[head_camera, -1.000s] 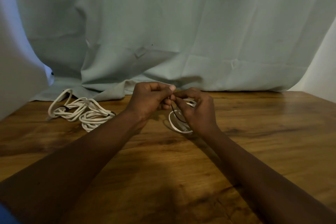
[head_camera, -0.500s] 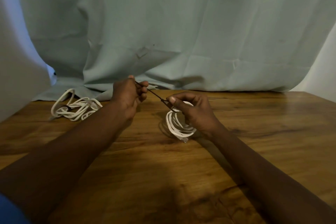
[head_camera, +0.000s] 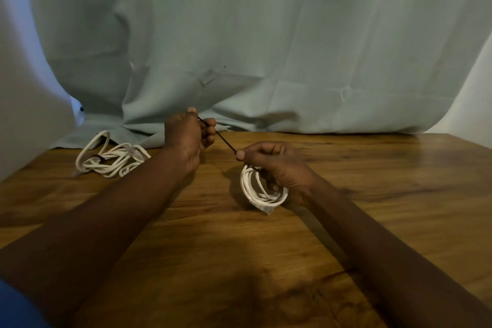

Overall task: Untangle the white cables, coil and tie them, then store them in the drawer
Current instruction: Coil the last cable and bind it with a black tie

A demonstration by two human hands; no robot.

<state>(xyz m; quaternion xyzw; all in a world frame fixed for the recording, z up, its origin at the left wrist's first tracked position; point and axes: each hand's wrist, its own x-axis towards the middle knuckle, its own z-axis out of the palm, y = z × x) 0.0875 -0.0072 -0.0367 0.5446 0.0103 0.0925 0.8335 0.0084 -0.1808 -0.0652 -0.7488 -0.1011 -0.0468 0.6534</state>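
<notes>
A small coil of white cable [head_camera: 262, 190] rests on the wooden table [head_camera: 372, 208] near its middle. My right hand [head_camera: 277, 165] holds the coil at its top, thumb and fingers curled around the strands. A thin black tie [head_camera: 221, 137] runs taut from the coil up and left to my left hand [head_camera: 187, 137], which pinches its free end. A second white cable bundle [head_camera: 111, 158], with a dark band around it, lies at the far left of the table. No drawer is in view.
A pale green cloth [head_camera: 266, 48] hangs behind the table and drapes onto its far edge. A white wall shows at the far right and a pale surface at the left.
My hands were together over the coil a second ago. My left hand has moved up and to the left, drawing the black tie out taut, while my right hand has stayed on the coil.
</notes>
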